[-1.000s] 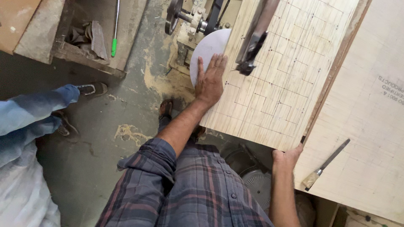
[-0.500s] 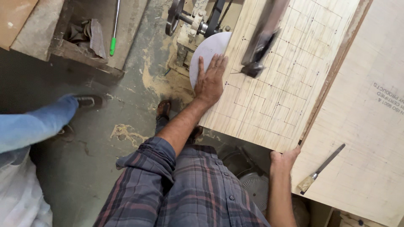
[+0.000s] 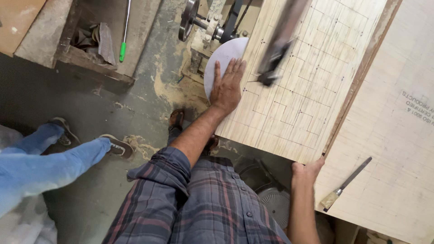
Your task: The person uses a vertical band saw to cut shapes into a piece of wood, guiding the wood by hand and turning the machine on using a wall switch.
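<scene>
Left hand (image 3: 227, 88) spread flat, fingers together and extended, pressing down on the near-left edge of the plywood board (image 3: 307, 86), palm half on the board and half on the white semicircular piece (image 3: 220, 61) jutting out from under that edge. Right hand (image 3: 306, 171) curled round the board's near corner, fingers hidden beneath, thumb along the edge, so gripping the board itself. Board lying flat, pale, ruled with pencilled rectangles and stepped lines, stretching away from both hands. Over the board, just beyond the left fingertips, a dark blurred tool arm (image 3: 278, 47), too smeared to name further. Left of the board, a pulley wheel with belt (image 3: 189, 20) on a shaft, sawdust (image 3: 169, 88) heaped on the floor below it. Right of the board, past a wooden strip, a second pale sheet (image 3: 398, 149) bearing a chisel (image 3: 346, 184) with a wooden handle, lying close to the right hand but untouched. Far left of the board, another person's legs in blue jeans (image 3: 49, 165) and a green-handled tool (image 3: 123, 34) in a wooden trough.
</scene>
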